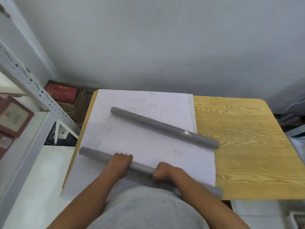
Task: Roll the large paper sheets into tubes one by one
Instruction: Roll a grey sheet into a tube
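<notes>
A stack of large white paper sheets (145, 139) with faint printed numbers covers the left half of the wooden table (244, 146). A grey rolled tube (158, 126) lies diagonally across the sheets, its right end reaching past their edge. Nearer to me lies a second grey tube (95, 155), also diagonal. My left hand (120, 164) grips this near tube around its middle, fingers curled over it. My right hand (165, 171) grips the same tube further right, fist closed round it. The tube's right end (216, 191) shows past my right forearm.
A white perforated metal shelf frame (33, 90) stands at the left, holding reddish boxes (13, 116). A cardboard box with red items (64, 93) sits on the floor behind the table. The right half of the table shows bare wood grain.
</notes>
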